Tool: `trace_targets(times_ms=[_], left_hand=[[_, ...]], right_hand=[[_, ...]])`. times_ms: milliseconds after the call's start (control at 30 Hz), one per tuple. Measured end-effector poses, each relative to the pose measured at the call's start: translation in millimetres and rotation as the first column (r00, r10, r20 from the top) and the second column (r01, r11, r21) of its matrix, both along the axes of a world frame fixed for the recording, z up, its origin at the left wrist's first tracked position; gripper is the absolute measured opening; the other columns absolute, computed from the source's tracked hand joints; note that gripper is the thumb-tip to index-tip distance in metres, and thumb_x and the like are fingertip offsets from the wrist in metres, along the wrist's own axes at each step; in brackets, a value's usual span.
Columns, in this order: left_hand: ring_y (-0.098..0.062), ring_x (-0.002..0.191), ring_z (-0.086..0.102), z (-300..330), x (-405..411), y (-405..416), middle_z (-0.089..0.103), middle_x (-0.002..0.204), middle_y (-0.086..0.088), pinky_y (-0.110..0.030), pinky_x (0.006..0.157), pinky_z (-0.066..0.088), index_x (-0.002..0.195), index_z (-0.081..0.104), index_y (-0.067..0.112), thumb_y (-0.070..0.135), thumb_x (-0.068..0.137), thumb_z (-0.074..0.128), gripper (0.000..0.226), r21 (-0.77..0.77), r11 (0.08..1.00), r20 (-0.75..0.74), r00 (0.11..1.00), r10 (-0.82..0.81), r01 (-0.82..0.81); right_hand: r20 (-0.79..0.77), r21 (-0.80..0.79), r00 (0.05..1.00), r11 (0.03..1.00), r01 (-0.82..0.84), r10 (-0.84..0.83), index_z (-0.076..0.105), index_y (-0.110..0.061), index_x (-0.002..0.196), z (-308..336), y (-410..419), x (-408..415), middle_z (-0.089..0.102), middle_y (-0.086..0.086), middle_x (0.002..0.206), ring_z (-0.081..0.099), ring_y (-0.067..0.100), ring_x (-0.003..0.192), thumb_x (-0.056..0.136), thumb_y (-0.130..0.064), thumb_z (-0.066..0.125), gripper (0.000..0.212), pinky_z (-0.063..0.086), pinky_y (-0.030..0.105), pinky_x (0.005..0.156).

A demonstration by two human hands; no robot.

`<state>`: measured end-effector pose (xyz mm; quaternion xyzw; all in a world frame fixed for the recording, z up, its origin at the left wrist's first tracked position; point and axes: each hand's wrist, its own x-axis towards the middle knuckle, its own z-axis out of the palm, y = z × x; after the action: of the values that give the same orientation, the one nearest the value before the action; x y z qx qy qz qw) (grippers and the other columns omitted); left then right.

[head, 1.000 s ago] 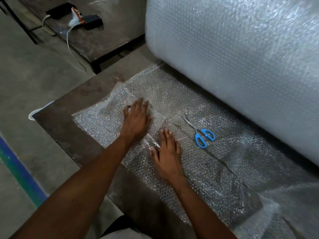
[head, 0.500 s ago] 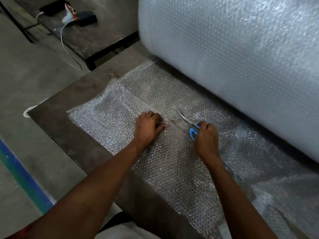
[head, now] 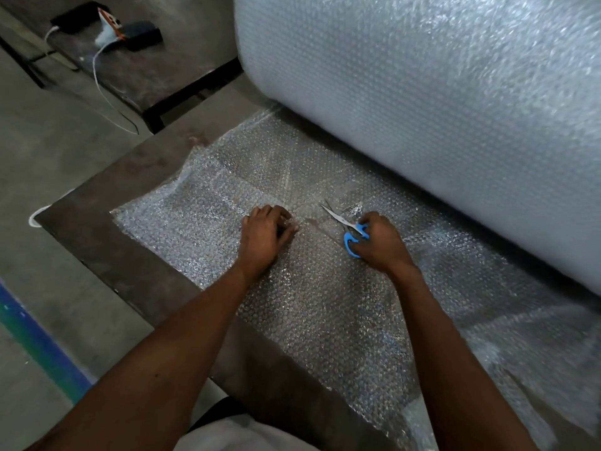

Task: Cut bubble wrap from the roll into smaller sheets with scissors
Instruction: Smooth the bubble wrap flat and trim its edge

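Observation:
A huge roll of bubble wrap (head: 439, 109) lies across the back and right of the dark table (head: 97, 232). Its unrolled sheet (head: 318, 307) is spread flat toward me. Blue-handled scissors (head: 349, 231) rest on the sheet, blades slightly apart and pointing up-left. My right hand (head: 379, 242) is closed around the scissor handles. My left hand (head: 265, 237) sits just left of the blades, fingers curled down on the bubble wrap, pinching or pressing it. A cut line runs through the sheet between my two hands.
A second dark table (head: 169, 60) stands behind at the upper left with a black device (head: 140, 34), a small white and orange object (head: 109, 26) and a white cable (head: 104, 92). Concrete floor with a blue and green stripe (head: 35, 340) lies left.
My right hand moved from flat on the sheet to the scissors and closed on their handles. My left hand slid right and curled its fingers on the wrap.

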<state>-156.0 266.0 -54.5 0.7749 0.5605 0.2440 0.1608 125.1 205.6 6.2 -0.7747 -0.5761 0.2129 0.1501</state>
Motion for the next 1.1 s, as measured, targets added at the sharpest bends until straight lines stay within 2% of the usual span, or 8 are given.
trace_targets(times_ms=[167,333,467,533,600,700,833,1100], left_hand=[[-0.016,0.102,0.055,-1,0,1,0.067,0.106,0.010,-0.042,0.091,0.044,0.111,0.075,0.034,0.062,0.100,0.066,0.031,0.002,1.000,0.022,1.000,0.013,-0.013],[-0.016,0.093,0.059,1,4,4,0.073,0.096,0.013,-0.047,0.090,0.051,0.101,0.079,0.034,0.053,0.094,0.075,0.020,-0.058,0.995,0.131,0.988,0.083,-0.076],[-0.018,0.094,0.058,2,4,2,0.071,0.096,0.012,-0.047,0.088,0.052,0.103,0.075,0.034,0.055,0.095,0.071,0.023,-0.045,0.996,0.105,0.992,0.076,-0.071],[-0.020,0.097,0.058,2,5,0,0.071,0.100,0.009,-0.045,0.087,0.051,0.105,0.074,0.034,0.066,0.095,0.067,0.034,-0.026,0.997,0.037,0.996,0.076,-0.075],[-0.021,0.102,0.059,1,7,0,0.071,0.105,0.009,-0.042,0.087,0.049,0.108,0.073,0.036,0.079,0.090,0.063,0.047,-0.018,0.996,-0.023,0.996,0.086,-0.086],[-0.018,0.103,0.058,4,10,0,0.071,0.105,0.011,-0.041,0.087,0.046,0.106,0.075,0.038,0.081,0.086,0.066,0.048,-0.032,0.993,-0.006,0.994,0.111,-0.111],[-0.019,0.104,0.059,9,11,-1,0.071,0.101,0.014,-0.041,0.087,0.042,0.102,0.077,0.039,0.067,0.093,0.068,0.031,-0.022,0.995,0.014,0.995,0.101,-0.100],[-0.011,0.103,0.052,7,19,-4,0.066,0.090,0.022,-0.040,0.085,0.036,0.098,0.072,0.041,0.089,0.080,0.064,0.052,-0.070,0.988,-0.013,0.990,0.138,-0.139]], right_hand=[[-0.048,-0.017,0.998,0.999,-0.040,0.039,0.067,-0.015,0.127,7,-3,26,0.076,0.010,0.112,0.074,0.025,0.098,0.066,-0.048,0.084,0.071,0.060,0.038,0.088],[-0.152,0.007,0.982,0.994,-0.111,0.111,0.077,-0.021,0.122,23,-11,53,0.078,0.003,0.103,0.071,0.012,0.085,0.075,-0.026,0.090,0.050,0.051,0.026,0.078],[-0.568,-0.107,0.804,0.952,-0.286,0.178,0.080,-0.033,0.118,26,-5,43,0.077,0.016,0.096,0.063,0.019,0.085,0.084,-0.013,0.080,0.039,0.050,0.038,0.082],[-0.675,-0.153,0.712,0.908,-0.390,0.192,0.076,-0.031,0.128,21,2,29,0.074,0.031,0.105,0.063,0.027,0.095,0.086,-0.012,0.074,0.046,0.050,0.045,0.084],[-0.734,-0.178,0.660,0.895,-0.409,0.156,0.074,-0.027,0.131,18,8,17,0.075,0.031,0.111,0.066,0.034,0.098,0.091,-0.013,0.078,0.043,0.052,0.050,0.084],[-0.774,-0.196,0.627,0.909,-0.368,0.087,0.076,-0.026,0.126,11,15,11,0.078,0.014,0.105,0.066,0.031,0.088,0.090,-0.032,0.086,0.038,0.045,0.036,0.065],[-0.760,-0.235,0.649,0.919,-0.316,0.029,0.078,-0.017,0.118,-1,27,18,0.071,0.015,0.087,0.059,0.034,0.077,0.086,-0.055,0.084,0.050,0.033,0.025,0.045],[-0.787,-0.281,0.611,0.831,-0.480,0.087,0.077,-0.005,0.117,-5,37,34,0.065,0.017,0.082,0.058,0.019,0.054,0.097,-0.050,0.069,0.050,0.032,0.024,0.041]])
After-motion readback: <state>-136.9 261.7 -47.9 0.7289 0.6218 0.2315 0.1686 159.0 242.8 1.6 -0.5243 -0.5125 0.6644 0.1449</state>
